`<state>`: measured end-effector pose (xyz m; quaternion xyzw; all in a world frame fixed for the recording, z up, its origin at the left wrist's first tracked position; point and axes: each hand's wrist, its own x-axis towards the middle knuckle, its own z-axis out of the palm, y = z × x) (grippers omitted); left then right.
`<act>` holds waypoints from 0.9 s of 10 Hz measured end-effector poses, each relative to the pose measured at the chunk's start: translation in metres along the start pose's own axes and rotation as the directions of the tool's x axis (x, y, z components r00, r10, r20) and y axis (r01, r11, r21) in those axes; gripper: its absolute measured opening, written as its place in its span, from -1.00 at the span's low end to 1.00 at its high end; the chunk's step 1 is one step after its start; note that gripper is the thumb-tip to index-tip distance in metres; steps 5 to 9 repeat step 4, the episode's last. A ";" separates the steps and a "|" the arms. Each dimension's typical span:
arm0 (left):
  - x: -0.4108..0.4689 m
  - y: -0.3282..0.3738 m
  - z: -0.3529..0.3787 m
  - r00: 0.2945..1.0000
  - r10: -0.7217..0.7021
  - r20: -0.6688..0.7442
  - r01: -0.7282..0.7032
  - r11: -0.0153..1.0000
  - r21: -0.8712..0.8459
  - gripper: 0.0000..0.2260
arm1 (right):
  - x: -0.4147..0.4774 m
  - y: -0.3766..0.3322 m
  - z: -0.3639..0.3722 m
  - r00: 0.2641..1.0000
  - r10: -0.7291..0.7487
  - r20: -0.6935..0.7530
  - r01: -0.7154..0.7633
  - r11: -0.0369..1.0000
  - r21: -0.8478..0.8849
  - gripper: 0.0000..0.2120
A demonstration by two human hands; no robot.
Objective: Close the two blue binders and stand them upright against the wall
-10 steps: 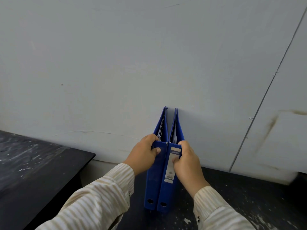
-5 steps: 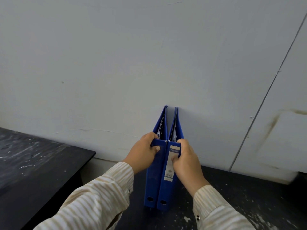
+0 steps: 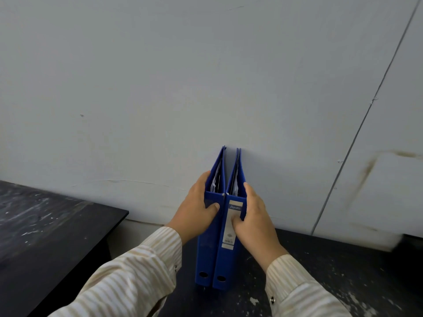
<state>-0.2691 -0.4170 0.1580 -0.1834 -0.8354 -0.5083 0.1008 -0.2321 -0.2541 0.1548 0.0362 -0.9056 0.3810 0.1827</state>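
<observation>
Left hand point(image 3: 194, 211) and right hand point(image 3: 254, 216) clasping upright blue binders point(image 3: 217, 248), wall point(image 3: 160, 88) behind, black table point(image 3: 45, 236) leftward

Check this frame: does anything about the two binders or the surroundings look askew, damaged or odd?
Mostly tidy. Both blue binders, left binder and right binder, stand upright, side by side, far edges at the wall. Loose sheets poke unevenly from the left binder's top. The wall has a brownish stain, and the dark tabletop shows chipped, scuffed patches.
</observation>
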 end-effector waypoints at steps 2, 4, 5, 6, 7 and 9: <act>-0.001 0.001 0.003 0.998 0.023 -0.061 -0.022 1.000 0.023 -0.29 | -0.006 0.001 -0.008 1.000 -0.022 -0.019 0.022 0.999 0.030 -0.19; -0.007 0.013 0.005 0.984 0.045 -0.172 -0.029 0.995 0.099 -0.31 | -0.013 0.000 -0.018 0.999 0.000 -0.039 0.000 1.000 0.000 -0.18; -0.007 0.013 0.005 0.984 0.045 -0.172 -0.029 0.995 0.099 -0.31 | -0.013 0.000 -0.018 0.999 0.000 -0.039 0.000 1.000 0.000 -0.18; -0.007 0.013 0.005 0.984 0.045 -0.172 -0.029 0.995 0.099 -0.31 | -0.013 0.000 -0.018 0.999 0.000 -0.039 0.000 1.000 0.000 -0.18; -0.007 0.013 0.005 0.984 0.045 -0.172 -0.029 0.995 0.099 -0.31 | -0.013 0.000 -0.018 0.999 0.000 -0.039 0.000 1.000 0.000 -0.18; -0.007 0.013 0.005 0.984 0.045 -0.172 -0.029 0.995 0.099 -0.31 | -0.013 0.000 -0.018 0.999 0.000 -0.039 0.000 1.000 0.000 -0.18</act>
